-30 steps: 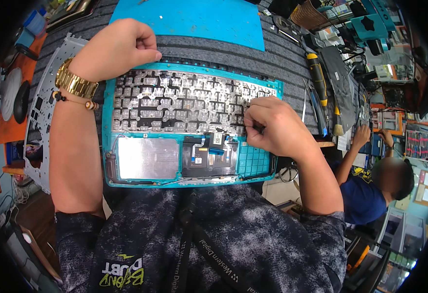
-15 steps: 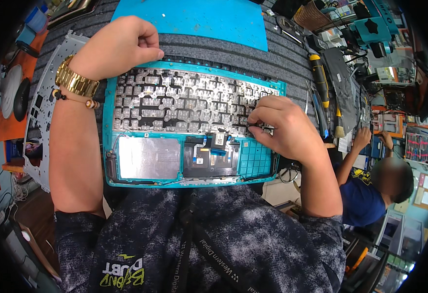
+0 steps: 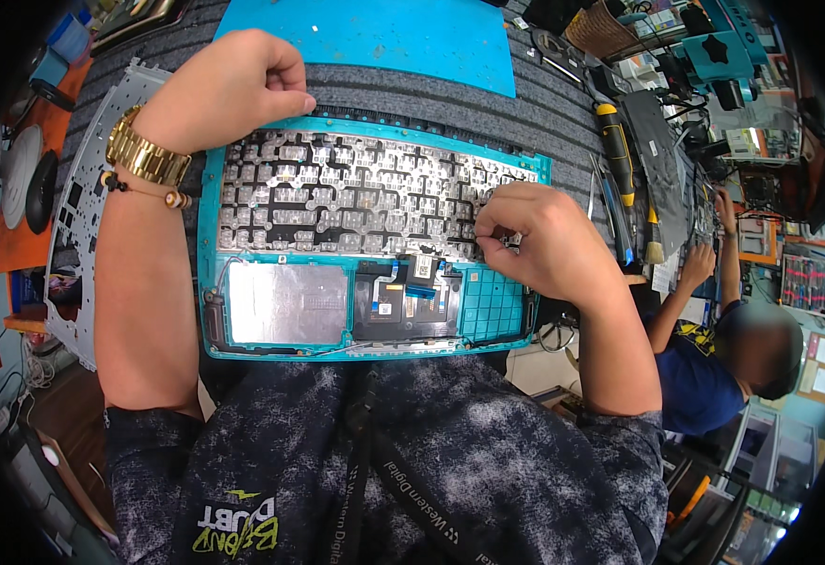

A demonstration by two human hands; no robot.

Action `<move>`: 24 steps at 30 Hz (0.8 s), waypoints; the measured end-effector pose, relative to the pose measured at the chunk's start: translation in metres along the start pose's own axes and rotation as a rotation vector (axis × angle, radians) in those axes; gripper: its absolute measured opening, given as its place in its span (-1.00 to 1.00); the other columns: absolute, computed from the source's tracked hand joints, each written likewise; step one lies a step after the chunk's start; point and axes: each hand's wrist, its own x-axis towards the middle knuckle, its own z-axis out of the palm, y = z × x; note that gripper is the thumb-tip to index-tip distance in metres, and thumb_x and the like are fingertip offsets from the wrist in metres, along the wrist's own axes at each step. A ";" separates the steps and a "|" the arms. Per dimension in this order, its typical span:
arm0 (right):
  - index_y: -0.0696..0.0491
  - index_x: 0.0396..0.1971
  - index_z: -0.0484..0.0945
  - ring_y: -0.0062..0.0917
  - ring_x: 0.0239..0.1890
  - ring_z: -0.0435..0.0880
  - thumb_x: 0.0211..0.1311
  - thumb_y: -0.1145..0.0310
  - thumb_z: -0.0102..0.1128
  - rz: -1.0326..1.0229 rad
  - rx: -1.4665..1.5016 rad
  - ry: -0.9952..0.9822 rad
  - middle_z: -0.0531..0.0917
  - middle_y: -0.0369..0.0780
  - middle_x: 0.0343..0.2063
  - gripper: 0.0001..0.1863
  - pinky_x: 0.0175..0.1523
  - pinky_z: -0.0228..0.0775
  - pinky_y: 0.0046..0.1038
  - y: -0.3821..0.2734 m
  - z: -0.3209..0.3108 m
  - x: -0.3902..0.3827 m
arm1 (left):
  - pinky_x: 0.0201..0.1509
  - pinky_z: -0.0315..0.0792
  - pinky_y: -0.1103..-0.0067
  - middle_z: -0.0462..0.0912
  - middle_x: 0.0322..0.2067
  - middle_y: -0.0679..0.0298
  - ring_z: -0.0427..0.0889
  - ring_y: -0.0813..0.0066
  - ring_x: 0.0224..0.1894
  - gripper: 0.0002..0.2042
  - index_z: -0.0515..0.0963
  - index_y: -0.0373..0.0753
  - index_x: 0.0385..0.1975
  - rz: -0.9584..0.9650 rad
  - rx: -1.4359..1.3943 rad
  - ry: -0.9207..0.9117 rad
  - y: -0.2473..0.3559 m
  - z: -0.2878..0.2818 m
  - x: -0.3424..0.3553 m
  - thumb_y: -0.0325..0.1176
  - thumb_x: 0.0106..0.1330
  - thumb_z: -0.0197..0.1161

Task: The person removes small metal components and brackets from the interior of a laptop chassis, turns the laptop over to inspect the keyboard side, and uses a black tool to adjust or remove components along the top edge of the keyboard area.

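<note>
A teal laptop top case [image 3: 207, 235] lies inside up before me, its front edge close to my body. Set in it is the silvery back of a keyboard [image 3: 337, 193] with a see-through, dotted sheet over it. Below that sit a bare metal plate [image 3: 285, 303] and the dark underside of a touchpad [image 3: 384, 315] with ribbon cables. My left hand [image 3: 252, 80], fingers curled closed, rests at the case's far left edge. My right hand [image 3: 540, 240] pinches at the keyboard's lower right part; whatever its fingertips hold is hidden or too small to name.
A perforated metal sheet [image 3: 78, 217] stands left of my arm. Beyond the case is a blue mat [image 3: 365, 42] on a striped grey cloth. Yellow-and-black screwdriver [image 3: 615, 151], brush [image 3: 655, 243] and tweezers lie to the right. A person in dark blue [image 3: 704, 377] works farther right.
My right hand has shifted slightly left and down over the keyboard's back. My left hand stays put. The other person's far arm has risen higher.
</note>
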 end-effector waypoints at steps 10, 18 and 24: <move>0.18 -0.32 0.70 -0.29 -0.30 0.82 0.14 0.65 0.50 0.033 0.027 -0.025 0.76 -0.14 -0.36 -0.85 -0.14 0.70 -0.28 0.004 0.000 0.000 | -0.30 0.55 0.44 0.73 -0.47 0.24 0.64 0.51 -0.41 -0.73 0.83 -0.38 -0.25 0.010 0.010 0.007 -0.001 0.001 0.000 -0.24 0.49 0.62; 0.20 -0.29 0.72 -0.42 -0.28 0.81 0.21 0.64 0.50 0.147 0.221 -0.006 0.78 -0.18 -0.34 -0.88 -0.13 0.68 -0.34 0.011 -0.007 -0.005 | -0.28 0.59 0.37 0.78 -0.46 0.16 0.72 0.35 -0.41 -0.73 0.81 -0.37 -0.28 0.002 -0.027 0.011 -0.003 0.001 0.001 -0.25 0.42 0.65; 0.16 -0.30 0.71 -0.22 -0.30 0.80 0.18 0.62 0.53 0.043 0.123 -0.014 0.74 -0.15 -0.37 -0.85 -0.15 0.65 -0.24 0.005 -0.002 -0.006 | -0.29 0.59 0.37 0.77 -0.46 0.17 0.71 0.36 -0.42 -0.73 0.81 -0.37 -0.29 0.000 -0.028 0.012 -0.003 0.001 0.000 -0.24 0.43 0.65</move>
